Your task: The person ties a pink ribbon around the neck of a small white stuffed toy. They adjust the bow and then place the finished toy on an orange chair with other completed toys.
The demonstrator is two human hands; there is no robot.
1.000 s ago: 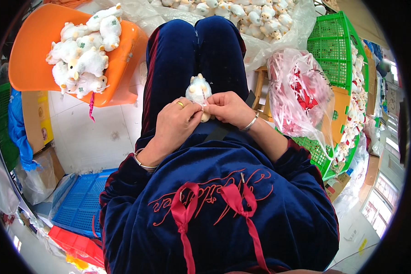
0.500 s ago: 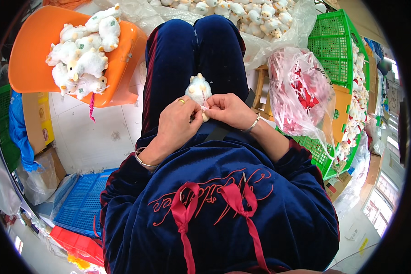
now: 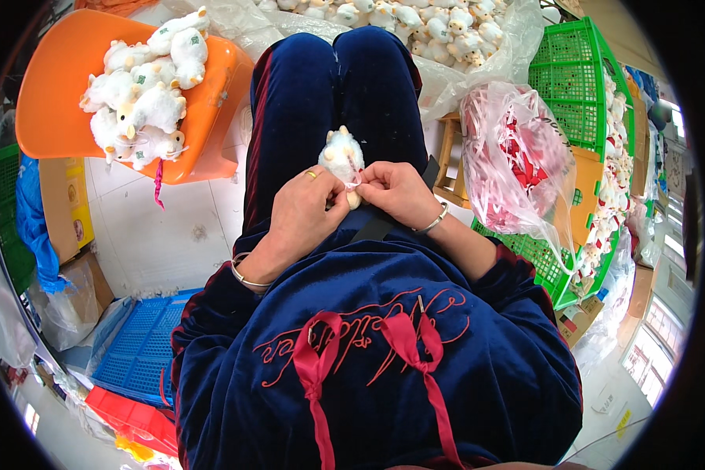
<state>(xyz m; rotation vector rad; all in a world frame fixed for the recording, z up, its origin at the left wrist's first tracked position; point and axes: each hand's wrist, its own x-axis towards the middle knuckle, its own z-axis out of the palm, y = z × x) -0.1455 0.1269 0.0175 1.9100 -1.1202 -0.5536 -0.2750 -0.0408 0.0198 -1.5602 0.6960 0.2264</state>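
Note:
A small white plush animal (image 3: 341, 154) with cream-coloured ears and feet lies on my lap, between my thighs. My left hand (image 3: 312, 205) is closed in a pinch at the toy's near end, thumb and forefinger together. Opposite it, my right hand (image 3: 396, 191) pinches too, its fingertips close to the left ones. Between the fingertips a thin, pale pinkish ribbon (image 3: 352, 186) shows in part against the plush. Most of the ribbon is hidden by my fingers.
On the left an orange chair (image 3: 43, 94) bears a heap of white plush animals (image 3: 155, 106). More plush toys (image 3: 446, 35) fill a clear bag ahead. A plastic bag of red and pink ribbons (image 3: 517, 157) stands right, beside green crates (image 3: 568, 74). A blue crate (image 3: 137, 348) sits lower left.
My right hand has shifted very slightly, and its fingertips stay close to the left hand's. The plush animal stays on my lap.

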